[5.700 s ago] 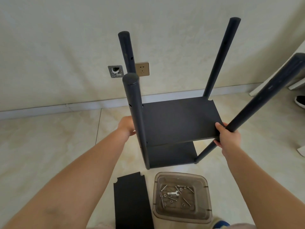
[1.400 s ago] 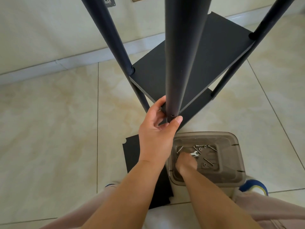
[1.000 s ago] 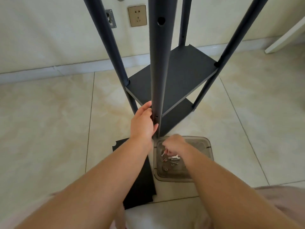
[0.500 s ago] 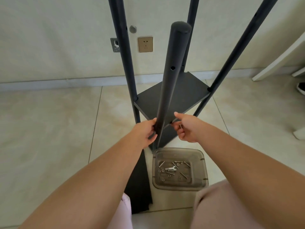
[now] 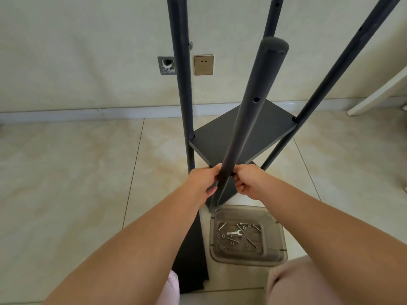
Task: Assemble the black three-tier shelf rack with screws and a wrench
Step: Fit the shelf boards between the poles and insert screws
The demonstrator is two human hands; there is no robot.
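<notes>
The black rack stands on the floor with several upright poles and a middle shelf [image 5: 259, 128]; a lower shelf [image 5: 230, 192] shows beneath it. The near pole [image 5: 248, 119] leans toward me. My left hand [image 5: 202, 181] grips this pole from the left at shelf height. My right hand [image 5: 248, 181] has its fingers curled and pinched against the pole's right side, on a screw that they mostly hide. Below lies a clear plastic tray [image 5: 280, 243] holding a small silver wrench [image 5: 234, 233] and several loose screws [image 5: 251, 242].
A loose black shelf board [image 5: 191, 260] lies flat on the tile floor left of the tray. The wall behind carries a socket [image 5: 203, 64] and a metal plate [image 5: 167, 65]. A white furniture leg [image 5: 374, 95] slants at the right. My knees are at the bottom edge.
My right hand left the tray with a screw and came up to the near pole opposite my left hand. The view lifted from the tray to the rack.
</notes>
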